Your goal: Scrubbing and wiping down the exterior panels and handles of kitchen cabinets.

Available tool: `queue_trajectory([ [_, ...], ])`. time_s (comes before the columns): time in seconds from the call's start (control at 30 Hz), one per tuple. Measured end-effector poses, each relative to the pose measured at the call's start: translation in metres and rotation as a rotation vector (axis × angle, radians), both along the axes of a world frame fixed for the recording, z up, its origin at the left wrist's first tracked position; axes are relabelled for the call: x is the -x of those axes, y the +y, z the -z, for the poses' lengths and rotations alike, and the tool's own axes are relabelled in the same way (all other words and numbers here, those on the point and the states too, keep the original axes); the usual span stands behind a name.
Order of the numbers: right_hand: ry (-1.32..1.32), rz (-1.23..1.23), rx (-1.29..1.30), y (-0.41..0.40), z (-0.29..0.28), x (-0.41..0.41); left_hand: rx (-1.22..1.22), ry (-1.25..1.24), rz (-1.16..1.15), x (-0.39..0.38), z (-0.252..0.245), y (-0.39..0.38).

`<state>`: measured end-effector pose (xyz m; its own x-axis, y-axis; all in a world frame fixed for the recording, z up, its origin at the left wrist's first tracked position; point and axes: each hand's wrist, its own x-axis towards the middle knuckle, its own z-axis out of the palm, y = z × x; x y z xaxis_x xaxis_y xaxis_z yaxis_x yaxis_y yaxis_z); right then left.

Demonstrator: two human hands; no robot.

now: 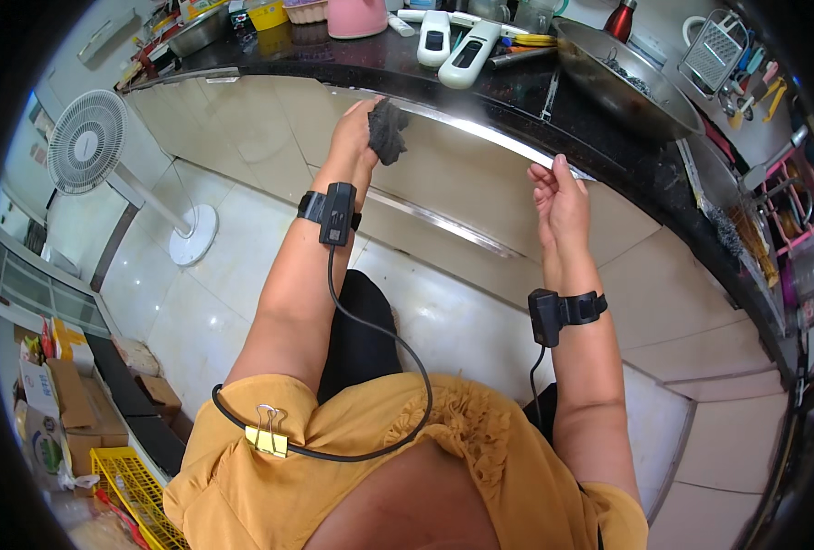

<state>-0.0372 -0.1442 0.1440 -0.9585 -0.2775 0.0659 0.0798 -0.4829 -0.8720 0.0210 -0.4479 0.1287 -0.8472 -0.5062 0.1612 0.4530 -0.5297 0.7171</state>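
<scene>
My left hand holds a dark grey cloth against the beige drawer fronts, just under the black countertop's edge. Raised near the right end of the shiny metal drawer handle strip is my right hand, its fingers loosely curled and nothing seen in them. Whether its fingertips touch the strip I cannot tell. A second metal strip runs along the lower drawer. Each wrist bears a black strapped device with a cable.
On the black countertop stand two white handheld devices, a pink container and a large metal wok. A white standing fan is at the left. Cardboard boxes and a yellow basket are at the lower left.
</scene>
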Motion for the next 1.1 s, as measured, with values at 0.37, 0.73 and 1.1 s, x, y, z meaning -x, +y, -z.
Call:
queue_trajectory([
  [0.37, 0.048, 0.011, -0.115, 0.01, 0.0, -0.037, 0.064, -0.056, -0.124, -0.048, -0.004, 0.017],
  [0.73, 0.056, 0.011, -0.113, 0.011, -0.002, -0.065, 0.813, -0.119, -0.966, -0.092, -0.047, -0.079],
  [1.1, 0.081, 0.01, -0.12, 0.011, 0.0, -0.06, 1.575, 0.172, -0.9, -0.054, -0.025, 0.006],
])
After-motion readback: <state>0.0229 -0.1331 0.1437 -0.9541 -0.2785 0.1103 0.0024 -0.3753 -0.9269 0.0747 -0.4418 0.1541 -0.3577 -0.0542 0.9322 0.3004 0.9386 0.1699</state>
